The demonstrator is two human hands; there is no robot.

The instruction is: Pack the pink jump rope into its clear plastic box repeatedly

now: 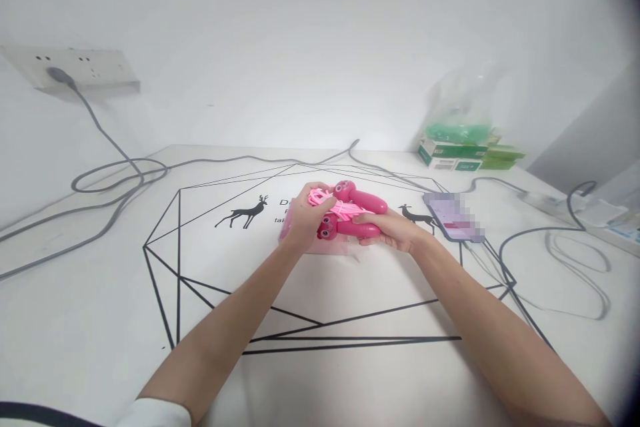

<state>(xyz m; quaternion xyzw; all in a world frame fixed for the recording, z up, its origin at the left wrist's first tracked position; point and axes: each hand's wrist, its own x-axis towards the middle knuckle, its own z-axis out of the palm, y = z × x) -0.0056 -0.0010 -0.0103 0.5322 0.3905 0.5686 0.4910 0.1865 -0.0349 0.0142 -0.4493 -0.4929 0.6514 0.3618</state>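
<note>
A pink jump rope [345, 208] is held between both hands above the middle of the table. Its two darker pink handles [367, 201] have animal-face ends and point to the right, with the light pink cord bundled between them. My left hand [307, 213] is closed around the bundled cord and the face ends from the left. From the right, my right hand [393, 230] grips the handles and cord, its thumb on top. Beneath them lies a translucent pink packet or sheet [327, 245], partly hidden by the hands and the jump rope.
A phone [455, 217] lies to the right on the deer-patterned mat [310, 293]. Green-and-white boxes [453, 153] with a clear bag [463, 107] stand at the back right. Grey cables [250, 159] run along the back and both sides. A wall socket [100, 70] holds a plug at left.
</note>
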